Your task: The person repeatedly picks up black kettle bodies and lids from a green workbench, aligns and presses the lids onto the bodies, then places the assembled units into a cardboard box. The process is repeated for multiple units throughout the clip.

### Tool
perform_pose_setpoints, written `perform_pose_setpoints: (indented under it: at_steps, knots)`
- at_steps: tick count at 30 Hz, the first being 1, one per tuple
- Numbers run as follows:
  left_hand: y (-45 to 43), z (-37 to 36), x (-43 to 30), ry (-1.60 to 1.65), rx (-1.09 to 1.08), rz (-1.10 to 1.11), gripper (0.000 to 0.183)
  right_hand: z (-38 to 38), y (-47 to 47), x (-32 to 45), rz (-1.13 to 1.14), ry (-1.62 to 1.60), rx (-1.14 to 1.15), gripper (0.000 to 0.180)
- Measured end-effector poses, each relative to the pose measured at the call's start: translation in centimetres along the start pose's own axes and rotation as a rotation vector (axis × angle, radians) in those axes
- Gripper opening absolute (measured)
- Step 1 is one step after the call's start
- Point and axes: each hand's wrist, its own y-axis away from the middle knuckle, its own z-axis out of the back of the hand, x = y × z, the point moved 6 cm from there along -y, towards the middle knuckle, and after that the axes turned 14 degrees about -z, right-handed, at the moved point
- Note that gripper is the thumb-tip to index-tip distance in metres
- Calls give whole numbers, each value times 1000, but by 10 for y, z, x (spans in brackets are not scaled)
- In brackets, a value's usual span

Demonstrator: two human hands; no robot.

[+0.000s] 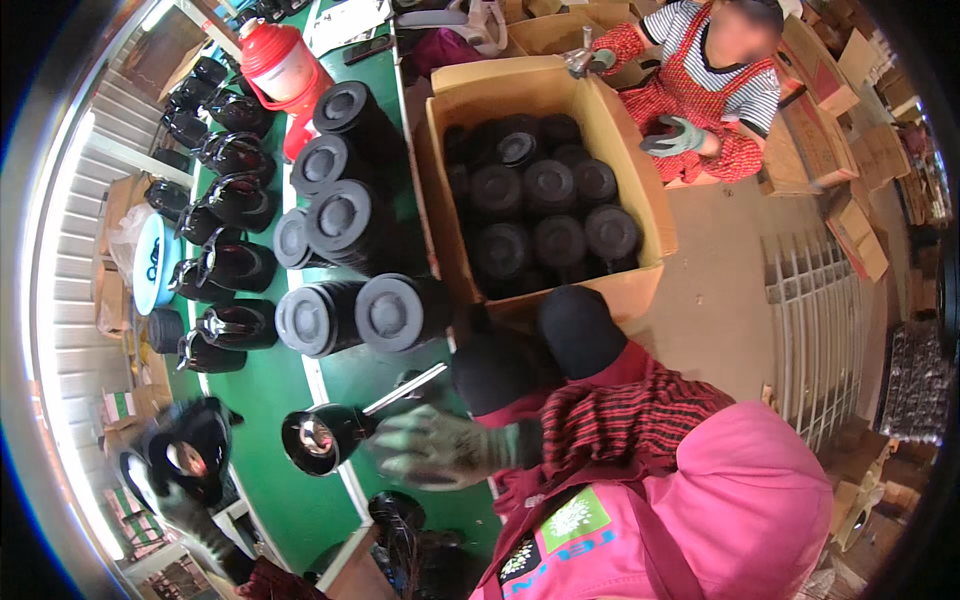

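My left hand [180, 502], in a grey-green work glove, holds glossy black curved housings [199, 450] at the lower left; motion blur hides how many. My right hand [435, 448], in a similar glove with its back up, is at a glossy black cup-shaped part [322, 440] with a shiny metal centre. Its fingertips are hidden behind the cup's dark base, and it seems to grip there. A thin pale rod [405, 388] slants up and right beside this hand. Stacks of round matte-black parts [390, 311] stand on the green worktable [285, 487] beyond.
Rows of glossy black housings [240, 262] line the table's left side, near a red-and-white jug [281, 64] and a light-blue basin [154, 262]. A cardboard box [652, 225] of round black parts stands right of the table. Another gloved person [720, 90] sits beyond it.
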Motion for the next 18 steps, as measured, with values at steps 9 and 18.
perform_pose_setpoints:
  at_steps: [9,18]
  knots:
    - [-97,-152,-588,476,-62,-953,43,173,145,-102,-588,259,-200,35]
    - [25,-489,-893,157,238,-1277,30,178,192,-133,-558,226,-136,38]
